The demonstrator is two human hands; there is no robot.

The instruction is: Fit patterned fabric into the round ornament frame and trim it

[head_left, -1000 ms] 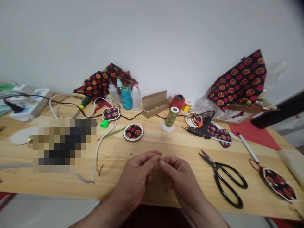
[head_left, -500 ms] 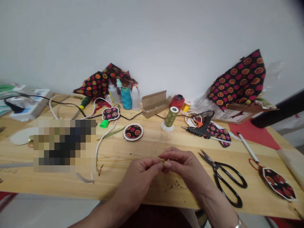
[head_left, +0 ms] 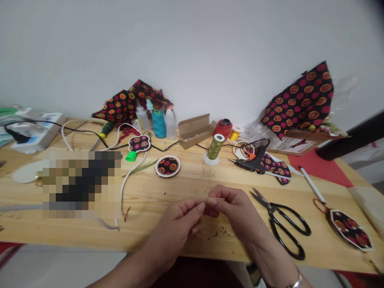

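My left hand and my right hand meet low over the table, thumbs and forefingers pinched close together. Whatever lies between the fingertips is too small and hidden to name. Beyond them stands a cone of olive thread, with faint loose strands on the wood near its base. A round wooden-rimmed piece with patterned fabric lies ahead of my left hand. Black-handled scissors rest to the right of my right hand, blades partly apart.
A glue gun lies behind the scissors. Farther back are a small cardboard box, a teal thread cone and red thread. A white cable crosses the left side. An octagonal fabric piece lies at right.
My fingertips have shifted slightly; the left thumb and fingers have changed their pinch, with the lower left fingers now showing. The things on the table stay in place.
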